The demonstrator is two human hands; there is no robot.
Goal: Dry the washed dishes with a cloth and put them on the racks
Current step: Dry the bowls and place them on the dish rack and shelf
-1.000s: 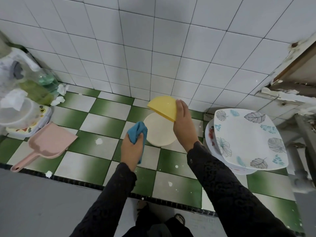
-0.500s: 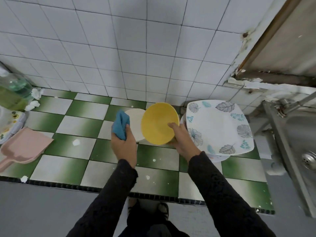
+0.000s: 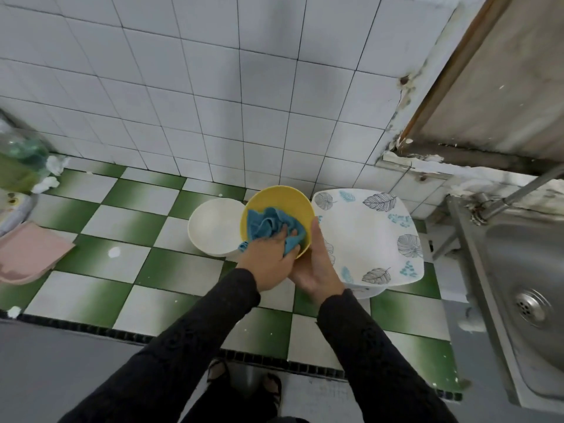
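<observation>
Near the back of the checked counter (image 3: 137,270), toward twelve o'clock from the person's body, the yellow bowl (image 3: 279,199) is held clear of the tiles, tilted so its mouth faces the camera. The right hand (image 3: 317,270) clasps it from its five o'clock side, thumb laid up along the right rim and the other fingers hidden behind the bowl. The left hand (image 3: 268,257) clutches the bunched blue cloth (image 3: 265,224) and presses it against the bowl's inner wall. Half a second ago that cloth was held up outside the bowl, at its nine o'clock and apart from it; now it lies inside. A second ago the bowl showed edge-on, pinched by the rim. The white bowl (image 3: 213,227) sits on the counter at nine o'clock from the yellow one, its right side covered by it. The leaf-patterned square plate (image 3: 366,233) lies at three o'clock, resting on another dish. The view has swung right since then: more of the steel sink (image 3: 525,270) shows at four o'clock, less of the pink dustpan (image 3: 27,254) at nine o'clock.
</observation>
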